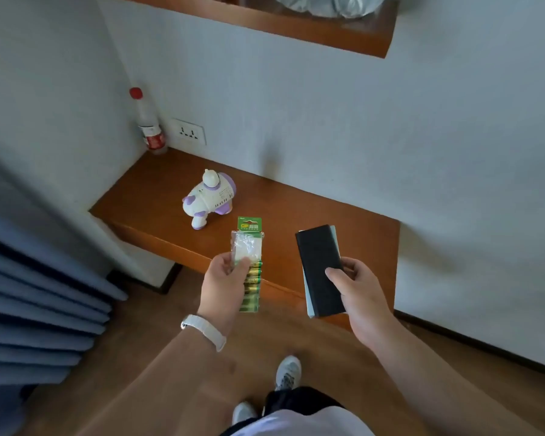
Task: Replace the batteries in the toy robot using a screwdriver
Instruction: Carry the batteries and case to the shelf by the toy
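While both hands are full, the job looks to be at its start: supplies arrive at the toy robot (209, 198), which stands untouched on the wooden ledge (328, 209), at 11 o'clock from the hands. The left hand (222, 278) pinches a battery strip (251, 287) with a clear packet; the right hand (359, 291) grips a black case (320, 262), perhaps the screwdriver's. Next, I judge, both loads need setting down beside the toy. A bottle (150, 124) and wall socket (188, 131) sit far off at 10 o'clock, obstructing nothing.

Left grip (223, 278) on battery pack (248, 243) — right grip (359, 291) on black case (320, 259), both outstretched.
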Demonstrator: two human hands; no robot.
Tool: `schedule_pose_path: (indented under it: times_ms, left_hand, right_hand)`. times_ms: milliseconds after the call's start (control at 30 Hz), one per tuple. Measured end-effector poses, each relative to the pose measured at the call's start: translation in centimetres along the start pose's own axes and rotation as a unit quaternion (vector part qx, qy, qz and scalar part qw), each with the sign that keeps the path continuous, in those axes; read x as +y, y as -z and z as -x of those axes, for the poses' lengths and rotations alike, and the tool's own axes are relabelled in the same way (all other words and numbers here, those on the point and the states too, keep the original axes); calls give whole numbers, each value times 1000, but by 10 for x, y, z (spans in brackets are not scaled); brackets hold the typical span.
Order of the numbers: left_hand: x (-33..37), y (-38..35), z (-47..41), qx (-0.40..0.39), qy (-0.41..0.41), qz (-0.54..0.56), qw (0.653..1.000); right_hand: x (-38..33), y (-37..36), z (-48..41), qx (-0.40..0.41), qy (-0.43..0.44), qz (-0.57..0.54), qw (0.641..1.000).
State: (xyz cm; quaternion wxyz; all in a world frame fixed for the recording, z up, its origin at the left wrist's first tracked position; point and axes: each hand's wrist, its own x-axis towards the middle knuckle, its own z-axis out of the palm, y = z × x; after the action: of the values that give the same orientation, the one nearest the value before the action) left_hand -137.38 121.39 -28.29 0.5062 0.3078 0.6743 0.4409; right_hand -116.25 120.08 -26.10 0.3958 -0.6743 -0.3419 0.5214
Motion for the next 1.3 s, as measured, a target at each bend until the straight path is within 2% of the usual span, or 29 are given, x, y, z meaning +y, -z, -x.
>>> schedule_pose_path:
  times_ms: [333,567,833,1033,1167,1300]
  left_hand:
    - [-16,-34,-74,-15,55,-114,992]
    - [-23,-50,-128,5,89,-159,983]
    - [-41,-74,-168,-30,112,-185,976]
    - [-47,-96,-198,-45,97,-209,972]
    - [-48,-114,-217,-83,75,-218,970]
    - [-54,-123,-228,-104,45,-257,960]
  right_hand:
    - [26,-14,-81,14,-89,-43,995]
    - [33,-29,-138,0,-115,-61,992]
    - [44,-43,-176,0,-139,-61,988]
    - [53,-38,-197,69,-139,-69,985]
    - [64,-24,-200,116,-143,-71,980]
    - [79,-11,-198,162,-140,-42,976]
